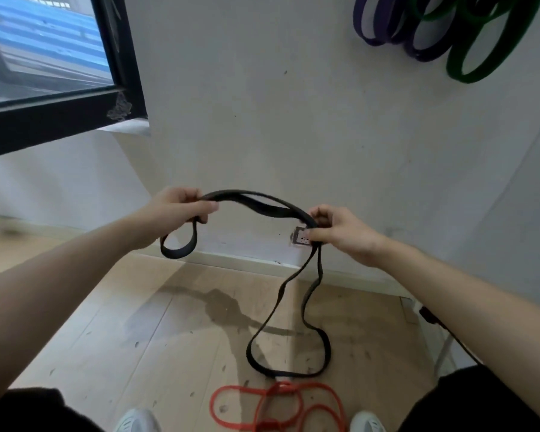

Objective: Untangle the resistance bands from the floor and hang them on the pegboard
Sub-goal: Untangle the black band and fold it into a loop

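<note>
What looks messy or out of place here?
The orange band lies knotted on the floor between the shoes. The black band, held by the left hand and right hand, is twisted, its long loop drooping toward the floor. A cobweb-like clump clings to the window frame corner.

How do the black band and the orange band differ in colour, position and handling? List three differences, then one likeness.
Colour: the black band is dark, the orange band bright. Position: the black band is held up, the orange band lies on the floor. Handling: the left hand and right hand grip the black band; neither touches the orange band. Both are thin, looped bands.
</note>
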`<move>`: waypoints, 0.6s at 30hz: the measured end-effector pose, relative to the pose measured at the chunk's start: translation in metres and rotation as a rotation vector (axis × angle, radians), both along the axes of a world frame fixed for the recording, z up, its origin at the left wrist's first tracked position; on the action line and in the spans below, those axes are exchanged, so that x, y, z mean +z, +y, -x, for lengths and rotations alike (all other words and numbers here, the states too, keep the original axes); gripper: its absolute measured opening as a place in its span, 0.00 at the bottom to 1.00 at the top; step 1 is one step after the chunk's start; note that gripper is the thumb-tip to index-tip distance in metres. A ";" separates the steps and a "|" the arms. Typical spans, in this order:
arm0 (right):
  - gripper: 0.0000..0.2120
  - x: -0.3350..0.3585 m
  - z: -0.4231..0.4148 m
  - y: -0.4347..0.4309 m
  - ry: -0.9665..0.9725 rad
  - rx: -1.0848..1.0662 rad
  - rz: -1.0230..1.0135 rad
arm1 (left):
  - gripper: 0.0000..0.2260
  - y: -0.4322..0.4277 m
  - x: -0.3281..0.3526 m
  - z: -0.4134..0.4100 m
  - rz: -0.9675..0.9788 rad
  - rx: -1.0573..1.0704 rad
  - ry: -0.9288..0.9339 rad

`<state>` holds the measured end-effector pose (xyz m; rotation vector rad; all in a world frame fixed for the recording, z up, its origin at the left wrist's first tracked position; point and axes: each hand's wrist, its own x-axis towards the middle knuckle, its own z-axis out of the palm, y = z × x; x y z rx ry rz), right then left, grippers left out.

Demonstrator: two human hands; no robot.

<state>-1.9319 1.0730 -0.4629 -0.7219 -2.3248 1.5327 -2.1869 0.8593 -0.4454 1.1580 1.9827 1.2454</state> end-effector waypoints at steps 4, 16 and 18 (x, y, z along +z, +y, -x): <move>0.09 0.014 -0.001 -0.002 0.113 0.015 -0.035 | 0.10 -0.003 -0.016 0.002 0.368 -0.133 0.277; 0.11 0.042 0.002 -0.036 0.228 0.060 -0.172 | 0.04 0.033 0.001 -0.065 0.132 -0.414 -0.034; 0.11 0.043 0.002 -0.038 0.213 0.084 -0.195 | 0.09 0.038 0.006 -0.074 0.012 -0.360 -0.124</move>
